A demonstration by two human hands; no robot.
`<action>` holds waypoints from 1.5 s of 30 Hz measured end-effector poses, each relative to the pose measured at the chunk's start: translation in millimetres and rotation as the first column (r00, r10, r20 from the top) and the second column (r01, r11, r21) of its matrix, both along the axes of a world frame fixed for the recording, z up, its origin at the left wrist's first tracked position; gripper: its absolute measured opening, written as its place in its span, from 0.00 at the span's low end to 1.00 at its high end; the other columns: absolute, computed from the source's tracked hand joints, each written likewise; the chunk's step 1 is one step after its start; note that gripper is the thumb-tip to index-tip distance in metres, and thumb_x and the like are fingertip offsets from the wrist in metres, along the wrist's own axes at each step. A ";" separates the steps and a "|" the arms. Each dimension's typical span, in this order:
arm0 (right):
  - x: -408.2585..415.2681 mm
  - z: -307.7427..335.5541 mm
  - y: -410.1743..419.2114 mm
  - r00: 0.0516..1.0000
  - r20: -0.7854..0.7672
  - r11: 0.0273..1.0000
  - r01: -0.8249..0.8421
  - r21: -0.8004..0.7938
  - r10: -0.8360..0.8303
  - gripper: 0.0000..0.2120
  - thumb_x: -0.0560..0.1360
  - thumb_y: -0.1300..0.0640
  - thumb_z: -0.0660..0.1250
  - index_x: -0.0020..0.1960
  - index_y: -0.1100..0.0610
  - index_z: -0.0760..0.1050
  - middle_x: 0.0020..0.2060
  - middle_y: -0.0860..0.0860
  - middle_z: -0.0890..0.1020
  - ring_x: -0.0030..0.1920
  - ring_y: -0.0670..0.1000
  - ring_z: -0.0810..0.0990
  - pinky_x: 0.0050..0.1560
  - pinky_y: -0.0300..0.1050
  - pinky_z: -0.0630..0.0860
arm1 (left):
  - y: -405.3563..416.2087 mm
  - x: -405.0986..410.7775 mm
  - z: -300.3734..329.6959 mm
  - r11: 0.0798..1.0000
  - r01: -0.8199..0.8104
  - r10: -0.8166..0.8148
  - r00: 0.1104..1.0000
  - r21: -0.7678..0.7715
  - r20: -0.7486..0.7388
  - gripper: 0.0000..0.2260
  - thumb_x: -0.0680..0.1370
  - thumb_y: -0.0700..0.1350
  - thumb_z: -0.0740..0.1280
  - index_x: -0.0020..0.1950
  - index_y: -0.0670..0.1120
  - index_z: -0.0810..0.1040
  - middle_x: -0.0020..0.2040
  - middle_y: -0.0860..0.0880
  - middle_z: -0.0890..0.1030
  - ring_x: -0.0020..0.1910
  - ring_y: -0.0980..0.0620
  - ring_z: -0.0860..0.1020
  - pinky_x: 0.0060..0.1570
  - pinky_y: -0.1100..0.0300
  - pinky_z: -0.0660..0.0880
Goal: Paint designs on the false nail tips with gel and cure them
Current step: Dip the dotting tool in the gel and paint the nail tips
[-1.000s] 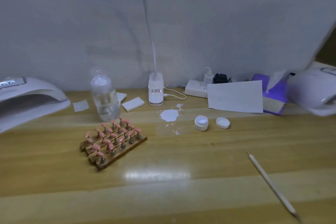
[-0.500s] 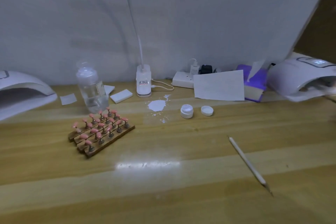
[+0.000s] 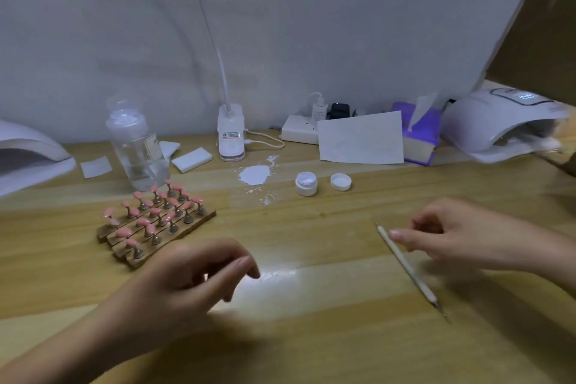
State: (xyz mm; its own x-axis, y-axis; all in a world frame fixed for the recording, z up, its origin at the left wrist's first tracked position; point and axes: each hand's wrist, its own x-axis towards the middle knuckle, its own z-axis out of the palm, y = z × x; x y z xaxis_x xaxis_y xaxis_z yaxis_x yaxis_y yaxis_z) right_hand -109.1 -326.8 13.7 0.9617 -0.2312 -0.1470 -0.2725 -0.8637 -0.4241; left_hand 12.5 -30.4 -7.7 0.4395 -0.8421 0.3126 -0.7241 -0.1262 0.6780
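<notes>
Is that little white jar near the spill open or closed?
Open. The little white jar has no lid on, and its lid lies beside it on the table.

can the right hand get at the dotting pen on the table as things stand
Probably yes: the right hand hovers just beside the dotting pen, which lies loose on the table with nothing between them.

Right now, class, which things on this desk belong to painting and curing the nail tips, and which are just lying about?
For the job: pink nail tips on wooden stands, dotting pen, open gel pot, its lid, curing lamp.

Lying about: clear bottle, tissue box, paper sheet, power strip.
</notes>
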 end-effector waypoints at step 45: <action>161.1 -47.4 114.1 0.710 0.468 0.815 -0.578 -0.041 0.527 0.12 0.68 0.55 0.74 0.45 0.57 0.74 0.38 0.43 0.74 0.41 0.47 0.72 0.41 0.40 0.68 | -14.9 17.8 -36.1 0.971 -0.079 0.034 0.980 -0.227 -0.198 0.17 0.78 0.52 0.56 0.38 0.47 0.79 0.24 0.50 0.72 0.25 0.61 0.69 0.29 0.63 0.66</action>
